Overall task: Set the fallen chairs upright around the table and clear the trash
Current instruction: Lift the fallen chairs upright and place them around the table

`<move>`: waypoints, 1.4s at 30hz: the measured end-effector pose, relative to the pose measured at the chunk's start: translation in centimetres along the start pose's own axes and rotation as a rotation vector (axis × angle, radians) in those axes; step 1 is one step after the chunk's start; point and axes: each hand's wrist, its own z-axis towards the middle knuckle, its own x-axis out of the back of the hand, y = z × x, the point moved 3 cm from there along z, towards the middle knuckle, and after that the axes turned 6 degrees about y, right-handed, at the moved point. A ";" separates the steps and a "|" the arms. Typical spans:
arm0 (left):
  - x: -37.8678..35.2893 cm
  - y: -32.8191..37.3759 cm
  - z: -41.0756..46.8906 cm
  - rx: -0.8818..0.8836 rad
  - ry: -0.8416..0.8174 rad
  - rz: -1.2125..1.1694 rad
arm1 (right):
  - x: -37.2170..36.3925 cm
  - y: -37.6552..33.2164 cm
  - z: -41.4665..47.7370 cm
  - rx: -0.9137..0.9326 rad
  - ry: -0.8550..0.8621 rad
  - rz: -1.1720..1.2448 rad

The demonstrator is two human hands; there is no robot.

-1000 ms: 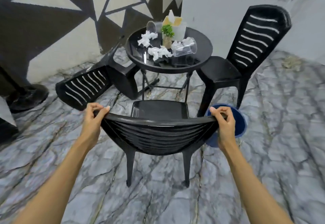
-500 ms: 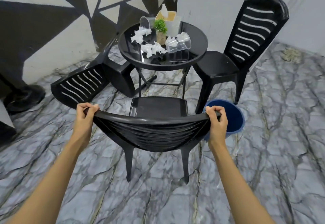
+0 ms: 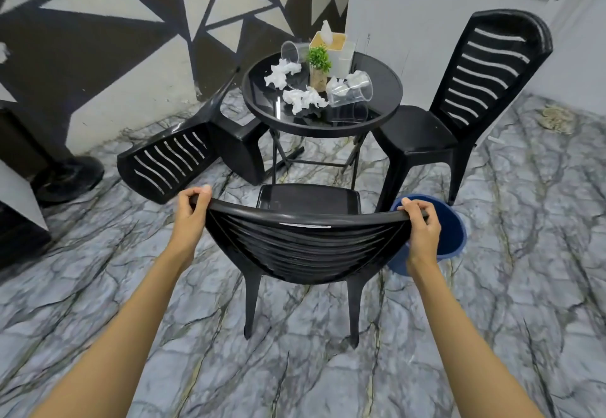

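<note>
A black plastic chair (image 3: 305, 247) stands upright in front of me, facing the round black table (image 3: 387, 112). My left hand (image 3: 191, 217) grips the left end of its top rail and my right hand (image 3: 423, 230) grips the right end. A second black chair (image 3: 459, 115) stands upright at the table's right. A third chair (image 3: 177, 158) lies on its side on the floor at the table's left. On the table lie crumpled white tissues (image 3: 303, 98), (image 3: 281, 73) and two tipped clear plastic cups (image 3: 352, 91), (image 3: 292, 51).
A blue bucket (image 3: 454, 234) stands on the floor right of the held chair, partly behind my right hand. A small potted plant (image 3: 318, 66) and a tissue box (image 3: 334, 48) stand on the table. A dark round stand base (image 3: 70, 176) sits at far left. Marble floor surrounds me.
The chair stays in both hands. The view has shifted, with the table and chairs now sitting a little further right and lower in frame.
</note>
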 end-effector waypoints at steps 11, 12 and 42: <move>10.3 4.4 0.0 -0.073 -0.196 0.303 | -9.1 -8.5 -6.6 0.494 -0.167 -0.404; 11.7 5.0 0.3 -0.095 -0.212 0.347 | -11.5 -8.9 -8.3 0.505 -0.271 -0.445; 36.5 1.8 31.5 -0.192 -0.415 1.029 | -66.2 4.8 -22.2 0.412 -1.096 -1.210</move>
